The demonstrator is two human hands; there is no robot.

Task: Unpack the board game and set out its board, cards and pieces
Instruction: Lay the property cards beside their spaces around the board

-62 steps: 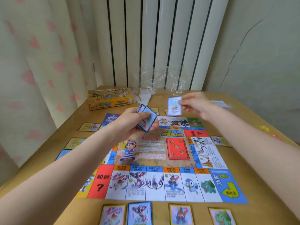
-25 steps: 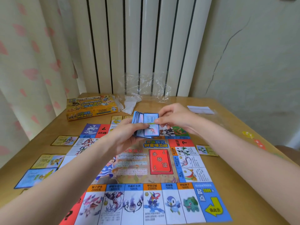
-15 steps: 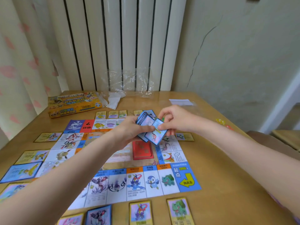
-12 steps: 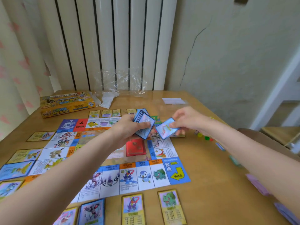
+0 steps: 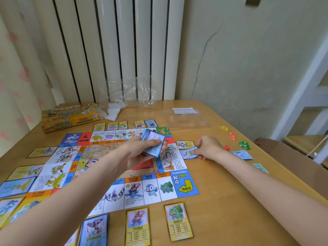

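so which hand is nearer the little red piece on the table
Right. The right hand rests just beside the red piece, setting a blue card at the board's edge. The left hand holds the card stack over the board, farther away.

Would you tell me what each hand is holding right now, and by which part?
The left hand grips the card stack by its lower edge; the right hand pinches a blue card by its right edge.
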